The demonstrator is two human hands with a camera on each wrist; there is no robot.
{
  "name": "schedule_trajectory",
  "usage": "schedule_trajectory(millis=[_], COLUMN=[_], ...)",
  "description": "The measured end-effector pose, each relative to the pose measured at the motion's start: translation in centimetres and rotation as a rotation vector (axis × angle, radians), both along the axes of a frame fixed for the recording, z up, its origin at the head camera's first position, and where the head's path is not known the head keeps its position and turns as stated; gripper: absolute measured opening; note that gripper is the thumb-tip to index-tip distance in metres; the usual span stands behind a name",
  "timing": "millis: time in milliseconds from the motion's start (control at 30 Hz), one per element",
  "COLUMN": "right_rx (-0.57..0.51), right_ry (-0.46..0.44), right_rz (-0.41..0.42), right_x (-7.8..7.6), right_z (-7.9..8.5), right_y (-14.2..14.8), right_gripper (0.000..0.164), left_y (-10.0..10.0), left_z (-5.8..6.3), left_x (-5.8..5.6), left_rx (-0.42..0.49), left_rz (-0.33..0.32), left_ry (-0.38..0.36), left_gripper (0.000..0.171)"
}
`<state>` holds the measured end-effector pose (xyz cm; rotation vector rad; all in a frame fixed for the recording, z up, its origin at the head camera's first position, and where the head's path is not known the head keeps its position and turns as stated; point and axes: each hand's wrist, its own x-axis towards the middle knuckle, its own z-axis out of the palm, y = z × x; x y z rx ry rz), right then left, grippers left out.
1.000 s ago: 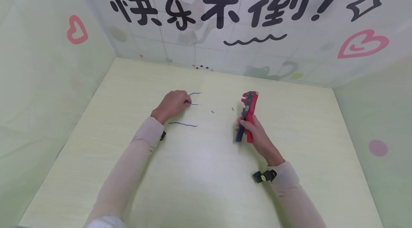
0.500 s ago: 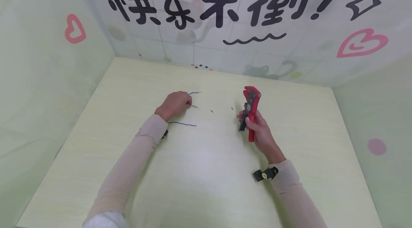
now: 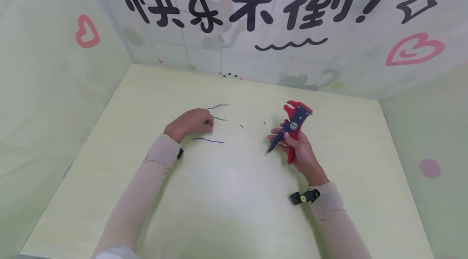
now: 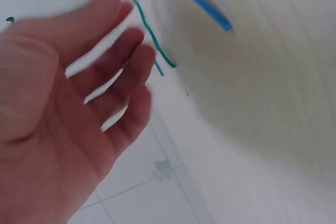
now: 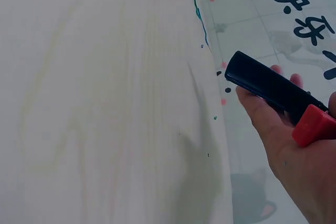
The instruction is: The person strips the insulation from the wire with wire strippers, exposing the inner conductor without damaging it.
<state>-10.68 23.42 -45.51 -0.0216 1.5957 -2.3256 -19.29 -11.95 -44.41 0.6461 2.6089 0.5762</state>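
Observation:
My left hand [image 3: 191,122] hovers just left of the middle wire [image 3: 221,119], its fingers loosely bent. The left wrist view shows nothing between thumb and fingers of that hand [image 4: 89,82]; a green wire [image 4: 149,30] lies beyond them. The upper wire [image 3: 218,106] and the lower blue wire [image 3: 208,140] lie on either side of the middle one. My right hand [image 3: 305,151] holds a red and dark blue wire stripper [image 3: 294,126], head pointing away. The thumb lies over it and the other fingers are extended behind. The right wrist view shows its handle ends [image 5: 268,82].
Two tiny dark scraps, one on the left [image 3: 241,126] and one on the right [image 3: 265,123], lie between the hands on the pale tabletop [image 3: 234,194]. A printed cloth [image 3: 248,59] rises behind the table, with further cloth walls at both sides.
My left hand has drawn back left and let go of the wires, which now lie on the table. The wire stripper has turned in my right hand, its head swinging right, and the right fingers have loosened.

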Motion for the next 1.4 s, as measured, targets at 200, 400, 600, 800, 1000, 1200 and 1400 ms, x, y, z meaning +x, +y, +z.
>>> schedule_trajectory(millis=[200,400,600,800,1000,1200,1400], right_rx=[0.013,0.056,0.126,0.311,0.398,0.405,0.423], right_ry=[-0.004,0.026,0.012,-0.029,-0.036,-0.031,-0.015], right_rz=[-0.021,0.015,0.035,0.101,0.188,0.22,0.231], right_x=[0.0,0.1,0.2,0.2,0.6,0.8,0.8], right_z=[0.2,0.2,0.1,-0.5,-0.6,-0.4,-0.2], right_y=[-0.1,-0.2,-0.4,-1.5,-3.7,-4.6,-4.8], right_gripper=[0.028,0.028,0.039,0.05,0.045,0.043,0.047], left_y=[0.1,0.5,0.6,1.9,4.0,5.3,5.9], left_z=[-0.2,-0.6,-0.5,-0.2,0.4,1.3,2.2], left_x=[1.0,1.3,1.5,1.4,1.7,2.1,2.3], left_rx=[-0.064,-0.042,0.009,0.2,0.321,0.308,0.242], left_rz=[-0.104,-0.116,-0.099,-0.116,-0.105,-0.083,-0.083], left_ry=[-0.106,-0.031,-0.016,0.06,0.124,0.113,0.108], left_gripper=[0.009,0.015,0.018,0.01,0.005,0.006,0.008])
